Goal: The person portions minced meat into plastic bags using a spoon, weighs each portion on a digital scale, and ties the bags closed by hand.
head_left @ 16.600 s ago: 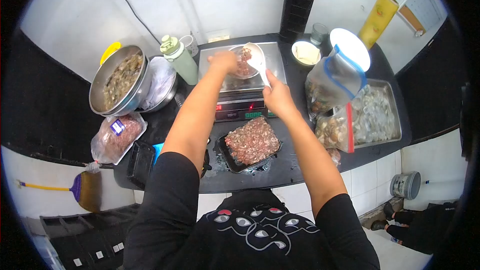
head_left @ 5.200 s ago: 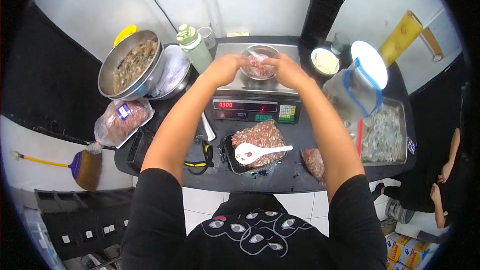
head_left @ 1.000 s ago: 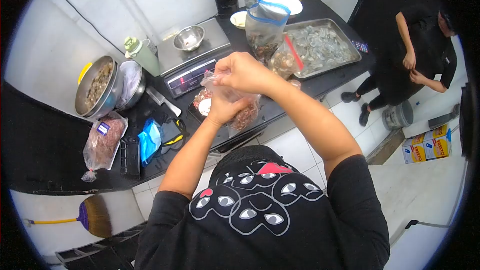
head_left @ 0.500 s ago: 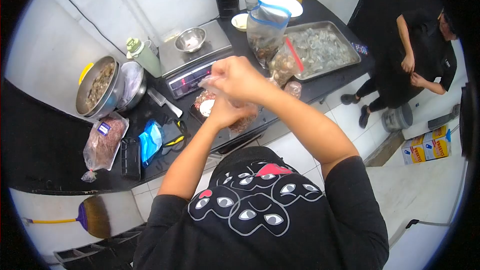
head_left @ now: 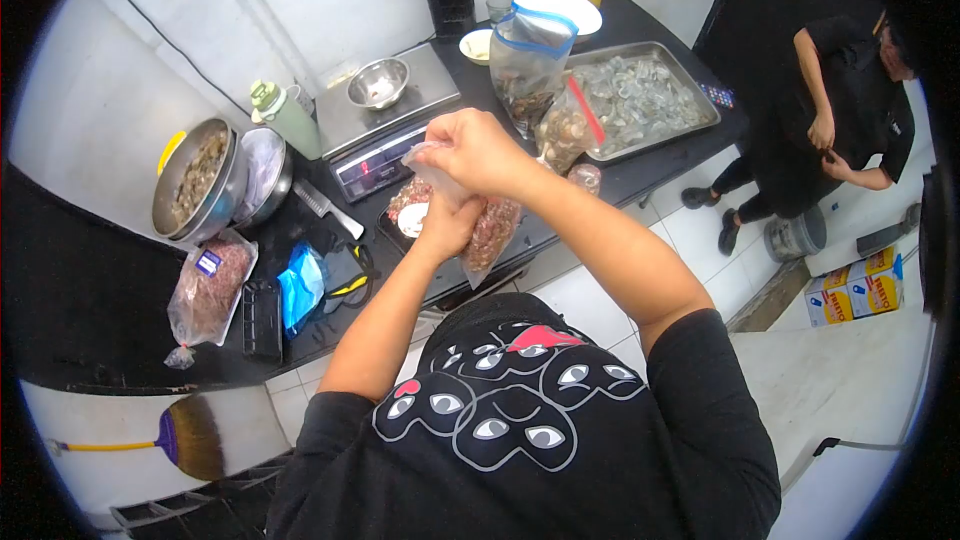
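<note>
A clear plastic bag of ground meat (head_left: 492,238) hangs from my hands over the front edge of the black table. My left hand (head_left: 448,228) is closed around its neck. Above it, my right hand (head_left: 475,152) pinches the gathered top of the same bag. Just left of my hands lies a tray of ground meat (head_left: 405,198) with a white round item (head_left: 411,220) in it, partly covered by my left hand. Behind them stands a digital scale (head_left: 380,166) with a small steel bowl (head_left: 380,84) on its platform.
A cleaver (head_left: 330,210), steel bowls (head_left: 228,180), a large bag of meat (head_left: 212,285) and a blue packet (head_left: 301,285) lie on the left. Filled plastic bags (head_left: 566,130) and a metal tray (head_left: 708,122) are on the right. Another person (head_left: 840,120) stands at far right.
The meat bag has swung from nearly level to hanging downward, showing more below my left hand. My hands stay close together around its top.
</note>
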`<state>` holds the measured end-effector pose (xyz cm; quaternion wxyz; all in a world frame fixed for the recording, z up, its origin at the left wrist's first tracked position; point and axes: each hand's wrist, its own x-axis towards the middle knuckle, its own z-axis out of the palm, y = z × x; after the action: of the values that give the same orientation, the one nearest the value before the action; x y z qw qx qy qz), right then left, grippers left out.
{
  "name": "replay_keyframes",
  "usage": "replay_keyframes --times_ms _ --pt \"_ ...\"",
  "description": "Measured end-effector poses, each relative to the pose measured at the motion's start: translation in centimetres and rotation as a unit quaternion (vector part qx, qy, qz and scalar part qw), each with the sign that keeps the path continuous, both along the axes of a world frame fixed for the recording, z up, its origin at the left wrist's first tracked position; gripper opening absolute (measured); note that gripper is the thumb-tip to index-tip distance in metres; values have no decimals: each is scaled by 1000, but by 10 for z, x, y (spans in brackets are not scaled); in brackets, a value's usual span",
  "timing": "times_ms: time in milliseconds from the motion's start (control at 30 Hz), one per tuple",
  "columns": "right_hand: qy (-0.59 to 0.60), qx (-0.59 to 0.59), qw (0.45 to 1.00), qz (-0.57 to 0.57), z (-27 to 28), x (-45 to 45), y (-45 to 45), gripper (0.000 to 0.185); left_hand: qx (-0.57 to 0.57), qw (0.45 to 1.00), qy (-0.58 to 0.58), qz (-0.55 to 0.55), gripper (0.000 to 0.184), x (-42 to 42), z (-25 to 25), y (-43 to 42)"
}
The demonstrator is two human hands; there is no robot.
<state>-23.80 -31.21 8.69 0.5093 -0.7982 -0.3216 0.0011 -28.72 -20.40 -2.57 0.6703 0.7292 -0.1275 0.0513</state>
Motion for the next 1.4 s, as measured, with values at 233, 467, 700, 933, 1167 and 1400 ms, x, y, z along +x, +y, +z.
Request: replay_keyframes --times_ms 233,467,700,933,1167,1400 --pt "121 89 988 -23 4 20 -23 17 -20 981 133 -139 16 0 43 17" --pt "260 282 923 -31 -9 19 -45 14 181 977 110 -12 29 -1 68 29" --pt "304 368 878 -43 -36 20 -54 12 308 951 -11 -9 30 -6 65 23" --pt "230 126 963 -68 -32 27 -69 11 315 944 -92 -7 21 -4 54 14" --pt "-395 -364 843 -3 13 -16 -58 83 320 942 -73 -73 24 10 54 10" --pt "-328 -455 827 30 -59 -5 -53 35 373 920 -30 -117 24 24 39 18"
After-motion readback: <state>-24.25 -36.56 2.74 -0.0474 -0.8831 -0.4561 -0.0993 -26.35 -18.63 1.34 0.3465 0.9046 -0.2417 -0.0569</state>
